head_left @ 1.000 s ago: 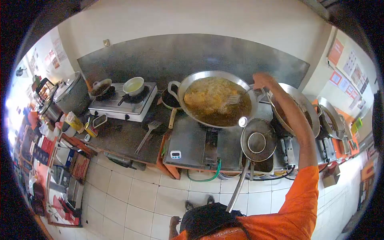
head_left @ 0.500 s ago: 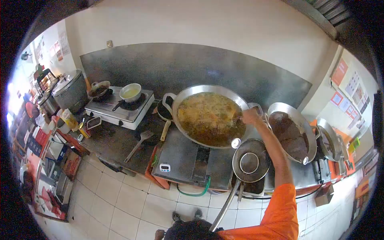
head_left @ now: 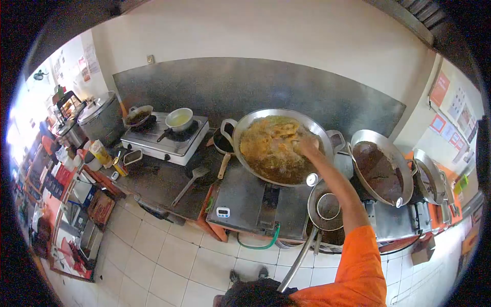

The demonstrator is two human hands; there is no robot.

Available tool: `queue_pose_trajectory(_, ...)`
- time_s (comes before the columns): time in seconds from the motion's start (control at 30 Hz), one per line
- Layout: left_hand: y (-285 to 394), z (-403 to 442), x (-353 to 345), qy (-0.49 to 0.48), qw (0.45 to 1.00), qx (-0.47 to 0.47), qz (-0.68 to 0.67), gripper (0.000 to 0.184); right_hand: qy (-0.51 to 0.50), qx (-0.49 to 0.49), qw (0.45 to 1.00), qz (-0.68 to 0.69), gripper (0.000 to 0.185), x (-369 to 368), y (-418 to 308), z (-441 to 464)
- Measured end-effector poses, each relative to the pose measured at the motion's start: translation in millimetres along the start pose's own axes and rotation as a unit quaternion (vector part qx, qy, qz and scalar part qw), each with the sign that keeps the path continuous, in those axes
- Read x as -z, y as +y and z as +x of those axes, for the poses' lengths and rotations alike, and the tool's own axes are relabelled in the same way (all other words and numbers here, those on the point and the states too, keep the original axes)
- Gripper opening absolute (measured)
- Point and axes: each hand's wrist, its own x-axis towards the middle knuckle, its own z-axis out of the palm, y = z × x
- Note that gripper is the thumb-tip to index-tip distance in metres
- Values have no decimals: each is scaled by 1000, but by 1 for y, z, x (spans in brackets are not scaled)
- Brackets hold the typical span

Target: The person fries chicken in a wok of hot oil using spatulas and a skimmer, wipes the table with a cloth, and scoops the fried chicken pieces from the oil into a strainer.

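Observation:
My right hand point(head_left: 308, 145) reaches over the right side of a large wok point(head_left: 246, 162) of bubbling oil. Its fingers are closed, and whatever they grip is blurred and hidden by the hand. Golden frying food point(head_left: 271, 134) shows at the oil's surface, left of the hand. Below the right forearm, a round strainer point(head_left: 316, 217) with a long metal handle rests beside the wok, with a smaller ring-shaped strainer point(head_left: 328, 206) lying in it. A sliver of my left hand point(head_left: 218, 301) shows at the bottom edge, its fingers out of sight.
A round dial thermometer point(head_left: 312, 179) sits at the wok's front rim. To the right stands another wok point(head_left: 358, 179) of dark oil. Leftward are a two-burner stove point(head_left: 166, 139), a slotted turner point(head_left: 187, 186) and a small timer point(head_left: 223, 212).
My right hand has moved from the wok's right rim inward over the oil. More golden food shows at the surface. The camera view has shifted, moving the scene slightly right.

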Motion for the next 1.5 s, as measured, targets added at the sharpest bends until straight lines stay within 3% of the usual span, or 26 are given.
queue_pose_trajectory(0.07, -6, 2, 0, -4, 1000, -6, 3, 23, 38, 18, 999, -7, 28, -6, 18, 3)
queue_pose_trajectory(0.2, -16, 11, 5, -16, 1000, -16, 17, 25, -78, -9, 994, -69, 18, 51, 30, -26)
queue_pose_trajectory(0.23, -19, 15, 7, -19, 999, -19, 21, 25, -136, -24, 981, -137, 19, 53, 37, -20)
queue_pose_trajectory(0.33, -27, 24, 14, -27, 998, -41, 40, 27, -169, 50, 975, -134, 22, 82, 54, -33)
queue_pose_trajectory(0.43, -40, 35, 21, -35, 993, -85, 77, 28, -109, 30, 989, -98, 26, 101, 67, -39)
queue_pose_trajectory(0.47, -45, 39, 22, -36, 988, -110, 98, 29, -94, 35, 992, -78, 27, 112, 69, -43)
queue_pose_trajectory(0.57, -56, 56, 36, -48, 937, -259, 229, 31, -260, -5, 963, -73, 29, 154, 54, -46)
queue_pose_trajectory(0.6, -59, 63, 42, -50, 901, -325, 283, 31, -261, -4, 962, -77, 29, 170, 46, -55)
queue_pose_trajectory(0.63, -57, 69, 55, -50, 813, -452, 364, 32, -262, -2, 962, -81, 29, 187, 36, -63)
queue_pose_trajectory(0.67, -59, 66, 53, -75, 914, -332, 220, 26, -263, 1, 961, -85, 30, 202, 26, -71)
queue_pose_trajectory(0.7, -50, 58, 52, -62, 974, -214, 44, 20, -274, -2, 957, -93, 30, 218, 14, -79)
queue_pose_trajectory(0.77, -38, 48, 40, -1, 976, -151, -159, 16, -296, -8, 949, -112, 31, 240, -6, -89)
queue_pose_trajectory(0.97, -34, 34, 27, 7, 998, -60, -32, 14, -343, 75, 932, -85, 30, 230, -54, -102)
queue_pose_trajectory(1.07, -42, 28, 22, 1, 999, -51, -6, 13, -341, 132, 924, -113, 26, 183, -73, -89)
queue_pose_trajectory(1.13, -46, 23, 19, 2, 999, -48, 5, 13, -264, 158, 939, -153, 23, 137, -80, -81)
queue_pose_trajectory(1.23, -49, 17, 18, 11, 999, -41, 5, 12, -164, 153, 972, -67, 21, 89, -109, -83)
queue_pose_trajectory(1.3, -50, 11, 17, 21, 999, -26, -23, 12, -209, 126, 966, -81, 21, 80, -128, -83)
queue_pose_trajectory(1.4, -46, 2, 19, 46, 988, 20, -148, 11, -61, 97, 993, 8, 21, 9, -114, -50)
queue_pose_trajectory(1.5, -32, -19, 23, 83, 921, 116, -361, 10, -50, 48, 998, -14, 20, -2, -105, -23)
